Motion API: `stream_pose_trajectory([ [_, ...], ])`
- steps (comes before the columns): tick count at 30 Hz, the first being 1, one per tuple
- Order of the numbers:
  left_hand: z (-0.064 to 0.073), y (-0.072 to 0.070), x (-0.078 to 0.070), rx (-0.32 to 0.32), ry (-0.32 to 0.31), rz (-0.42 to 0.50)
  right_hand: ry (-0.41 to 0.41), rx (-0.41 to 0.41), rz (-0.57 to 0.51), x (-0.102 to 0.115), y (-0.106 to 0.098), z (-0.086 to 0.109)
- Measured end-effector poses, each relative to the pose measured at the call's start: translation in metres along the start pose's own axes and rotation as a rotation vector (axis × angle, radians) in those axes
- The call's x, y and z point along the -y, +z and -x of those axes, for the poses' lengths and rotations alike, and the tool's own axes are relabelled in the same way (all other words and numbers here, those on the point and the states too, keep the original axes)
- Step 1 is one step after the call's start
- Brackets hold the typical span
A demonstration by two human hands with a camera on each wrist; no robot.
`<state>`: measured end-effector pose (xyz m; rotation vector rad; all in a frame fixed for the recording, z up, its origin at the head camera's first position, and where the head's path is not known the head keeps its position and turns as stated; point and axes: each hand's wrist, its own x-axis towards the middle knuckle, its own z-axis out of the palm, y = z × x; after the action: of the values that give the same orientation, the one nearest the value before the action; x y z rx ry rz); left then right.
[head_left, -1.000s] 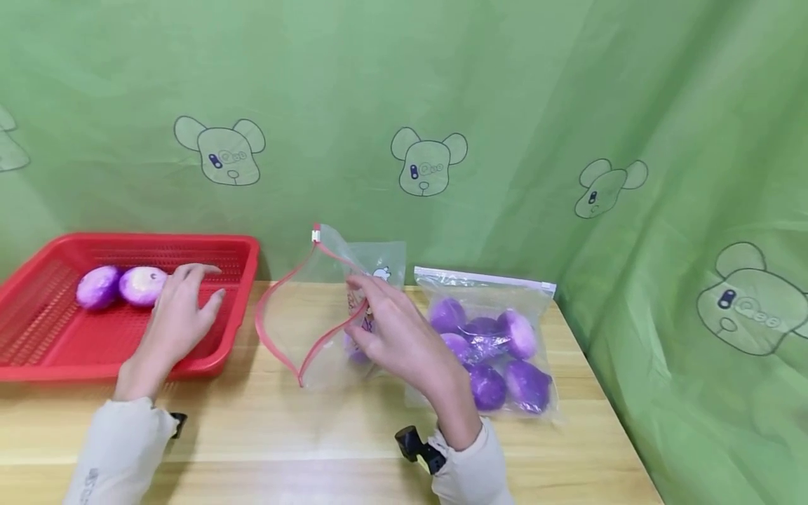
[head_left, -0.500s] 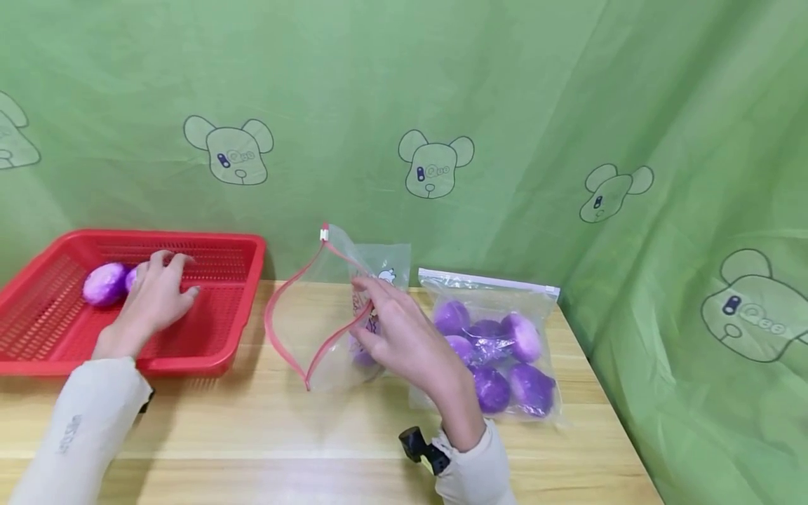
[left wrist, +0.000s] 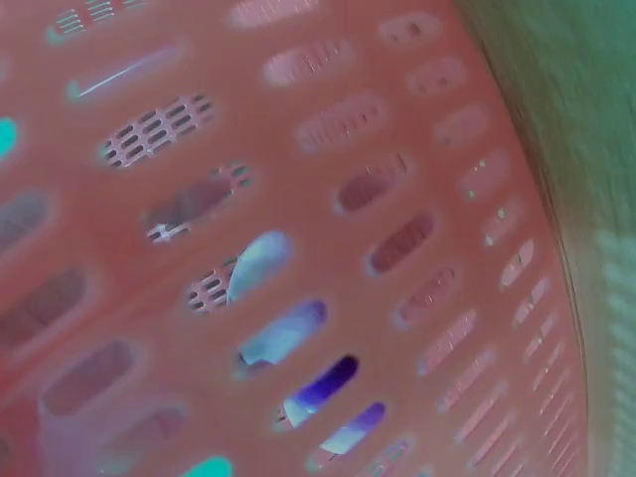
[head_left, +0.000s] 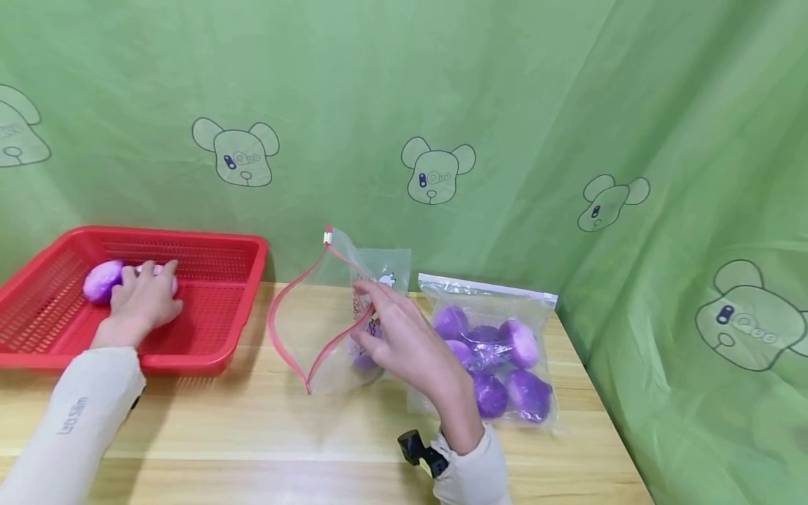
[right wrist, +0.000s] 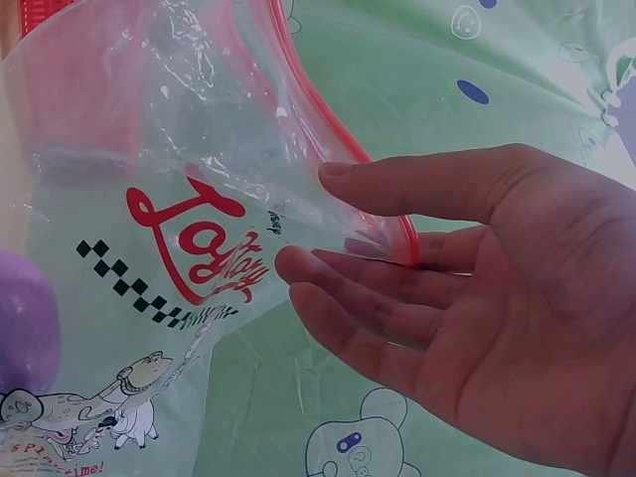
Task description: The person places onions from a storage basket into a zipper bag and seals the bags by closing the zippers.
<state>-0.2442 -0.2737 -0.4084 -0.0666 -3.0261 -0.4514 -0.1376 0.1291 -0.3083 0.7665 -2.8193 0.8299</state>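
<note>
My left hand (head_left: 142,301) is in the red basket (head_left: 211,301), fingers curled over a rounded purple-and-white piece (head_left: 172,283). A second such piece (head_left: 102,282) lies beside it. In the left wrist view the slotted basket wall (left wrist: 388,328) hides the hand; some purple and white (left wrist: 323,393) shows through. My right hand (head_left: 410,337) holds the corner of a clear zip bag's mouth, thumb and fingers (right wrist: 368,308) around the red-edged rim. The bag (right wrist: 109,209) stands with its mouth gaping to the left. Inside it sits a purple piece (right wrist: 28,318).
A closed clear bag (head_left: 492,351) with a white slider strip holds several purple pieces, right of the open bag. All stand on a wooden table (head_left: 265,435). A green curtain (head_left: 341,105) printed with bear heads hangs behind and at the right.
My left hand has moved left and down onto the right-hand purple-and-white piece in the basket. The right hand keeps its hold on the zip bag, and the head view has shifted slightly.
</note>
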Motion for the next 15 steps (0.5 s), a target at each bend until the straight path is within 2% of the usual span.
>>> stream_pose_trajectory([
  [3,0.004,-0.002,0.0,-0.045,-0.066,-0.021,0.0,-0.003,-0.005,0.0,-0.001,0.0],
  [6,0.007,-0.005,0.0,-0.043,-0.116,-0.014,0.002,-0.001,-0.013,0.001,-0.001,0.001],
  [8,0.009,-0.007,-0.001,-0.011,-0.138,0.01,0.006,0.001,-0.018,0.001,-0.001,0.001],
  [11,0.012,-0.015,-0.006,0.078,-0.154,0.047,0.016,0.01,-0.025,0.0,-0.001,0.001],
  [15,0.014,-0.024,-0.015,0.19,-0.141,0.069,0.018,0.011,-0.024,0.0,-0.001,0.001],
])
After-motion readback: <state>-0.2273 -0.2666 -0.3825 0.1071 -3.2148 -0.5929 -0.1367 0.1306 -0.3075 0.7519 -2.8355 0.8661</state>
